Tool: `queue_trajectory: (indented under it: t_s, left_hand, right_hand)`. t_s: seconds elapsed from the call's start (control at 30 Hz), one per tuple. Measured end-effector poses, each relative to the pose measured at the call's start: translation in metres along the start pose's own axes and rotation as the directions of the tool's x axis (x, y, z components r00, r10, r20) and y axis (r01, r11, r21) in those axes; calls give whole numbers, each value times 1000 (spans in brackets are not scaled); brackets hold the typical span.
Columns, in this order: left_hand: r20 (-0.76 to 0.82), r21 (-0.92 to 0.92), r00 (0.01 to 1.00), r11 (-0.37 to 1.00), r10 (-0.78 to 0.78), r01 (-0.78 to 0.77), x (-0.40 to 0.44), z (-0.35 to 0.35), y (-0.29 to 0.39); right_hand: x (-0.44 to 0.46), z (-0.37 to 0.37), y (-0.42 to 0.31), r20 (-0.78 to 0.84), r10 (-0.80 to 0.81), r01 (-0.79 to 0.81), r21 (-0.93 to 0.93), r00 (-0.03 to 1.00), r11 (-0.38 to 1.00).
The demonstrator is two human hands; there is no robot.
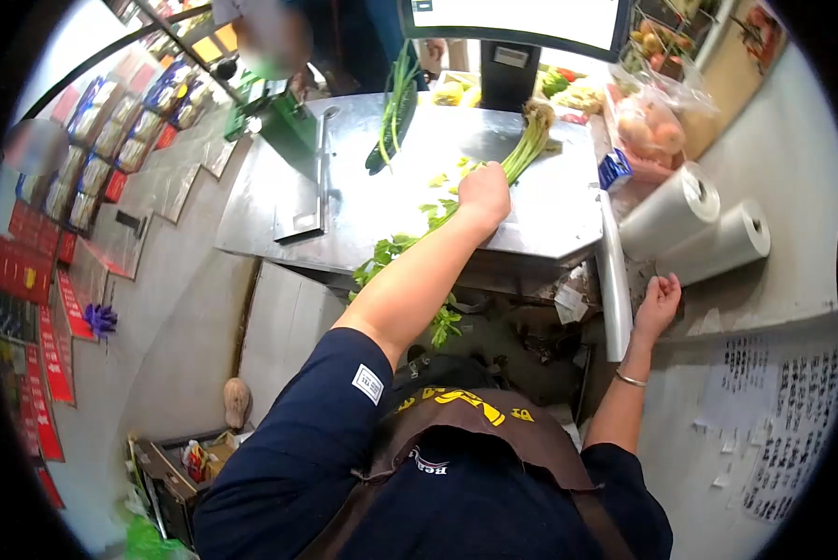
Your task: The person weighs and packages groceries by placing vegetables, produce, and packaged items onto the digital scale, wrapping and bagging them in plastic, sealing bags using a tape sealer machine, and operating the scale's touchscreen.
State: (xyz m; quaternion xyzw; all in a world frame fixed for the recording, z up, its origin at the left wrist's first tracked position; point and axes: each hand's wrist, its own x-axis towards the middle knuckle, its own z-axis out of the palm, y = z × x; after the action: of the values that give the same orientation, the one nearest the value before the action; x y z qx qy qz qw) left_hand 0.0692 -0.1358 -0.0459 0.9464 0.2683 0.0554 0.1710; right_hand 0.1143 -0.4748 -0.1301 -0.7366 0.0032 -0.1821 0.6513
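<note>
My left hand (484, 194) is closed around a bunch of celery (528, 149) on the metal counter (554, 210). The celery's root end points away to the right. Its leaves trail toward me beneath my forearm and hang over the counter's front edge. My right hand (660, 301), with a bangle at the wrist, is at the right beside two rolls of clear plastic bags (718, 245). Its fingers are curled together, and whatever they may pinch is too small to make out. Green onions (400, 98) and a dark green cucumber (381, 152) lie farther back on the counter.
A monitor (512, 70) stands at the back of the counter. Bagged onions (650, 126) and a blue box (614, 170) sit right. A green machine (283, 117) is left. People stand beyond the counter. Shelves of packaged goods (111, 117) line the left, and a wooden crate (171, 467) is low left.
</note>
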Motion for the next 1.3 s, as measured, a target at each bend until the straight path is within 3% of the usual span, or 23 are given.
queue_trajectory:
  t_s: [0.1,0.17,0.2,0.23,0.27,0.33,0.4,0.47,0.53,0.57,0.67,0.73,0.77,0.87,0.93,0.97,1.0,1.07,1.13,1.2,1.23,1.3]
  left_hand:
    - [-9,-147,1000,989,-20,18,-24,-43,-31]
    - [-39,-331,996,941,-81,64,-47,-76,-70]
    - [-32,-422,996,904,-89,67,-64,-103,-91]
    - [-25,-381,990,917,-142,122,-77,-127,-114]
    - [-64,-431,976,888,-210,163,-83,-125,-155]
    - [-190,-355,959,926,-210,133,-103,-149,-212]
    - [-170,-324,930,909,-327,260,-111,-157,-271]
    - [-136,-301,902,884,-411,358,-106,-149,-320]
    - [-65,-329,871,835,-486,441,-90,-137,-355]
    - [-73,-321,892,858,-446,402,-80,-132,-360]
    - [-67,-269,939,913,-337,308,-31,-114,-367]
    - [-7,-55,952,951,-306,305,19,-98,-378]
    - [-1,-52,955,954,-297,296,36,-86,-387]
    - [63,-28,952,953,-301,303,67,-40,-411]
    - [144,32,926,937,-349,348,76,-32,-415]
    - [266,-27,875,904,-405,426,83,-32,-418]
    - [145,0,927,937,-345,349,80,-43,-408]
    - [-96,84,977,977,-189,197,70,-69,-382]
    - [-222,-61,974,997,39,-53,74,-104,-353]
    - [-471,121,806,931,359,-344,71,-131,-323]
    - [-454,83,762,874,461,-479,66,-146,-310]
    - [-406,81,680,765,611,-639,52,-169,-283]
  right_hand:
    - [-8,57,-53,240,-95,75,91,966,993]
    - [-13,101,-95,404,-146,124,81,903,989]
    - [-16,125,-108,497,-190,117,175,847,978]
    - [-21,152,-127,589,-166,119,119,791,986]
    - [-32,184,-142,630,-219,118,198,745,973]
    - [-52,255,-161,722,-265,129,239,640,962]
    - [-76,330,-176,793,-274,258,152,544,954]
    - [-102,408,-177,882,-77,284,-66,464,957]
    - [-127,475,-164,876,122,416,-339,467,844]
    - [-136,500,-147,835,245,387,-462,492,798]
    - [-156,557,-104,625,554,293,-766,550,573]
    - [-160,566,-83,476,665,44,-830,575,556]
    - [-166,564,-72,460,565,63,-810,686,583]
    - [-159,553,-84,575,574,143,-768,583,624]
    - [-158,551,-86,632,390,238,-681,670,693]
    - [-155,552,-89,643,321,267,-646,695,715]
    - [-152,549,-94,650,254,293,-611,717,736]
    - [-144,521,-140,768,112,431,-466,630,773]
    - [-137,479,-192,854,81,467,-358,514,809]
    - [-132,423,-252,941,111,495,-266,321,827]
    - [-127,395,-277,976,58,584,-172,209,794]
    - [-110,343,-320,994,99,527,-65,-36,848]
